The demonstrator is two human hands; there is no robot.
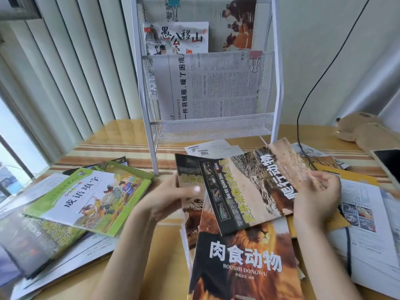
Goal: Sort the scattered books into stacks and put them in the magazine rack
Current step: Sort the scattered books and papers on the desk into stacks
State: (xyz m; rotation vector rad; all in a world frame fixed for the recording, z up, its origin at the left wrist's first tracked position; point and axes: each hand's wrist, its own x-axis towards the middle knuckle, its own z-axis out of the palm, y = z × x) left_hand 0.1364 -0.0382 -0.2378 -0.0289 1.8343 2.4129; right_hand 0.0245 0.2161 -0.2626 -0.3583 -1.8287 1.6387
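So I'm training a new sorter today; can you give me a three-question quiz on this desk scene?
1. True or false: the lion book stands in the white rack.
2. Which book does the right hand grip? A) green book B) reptile book C) lion book
3. Fill in: the plush toy lies at the table's far ____ side.

Key: 1 false; 2 B; 3 right.
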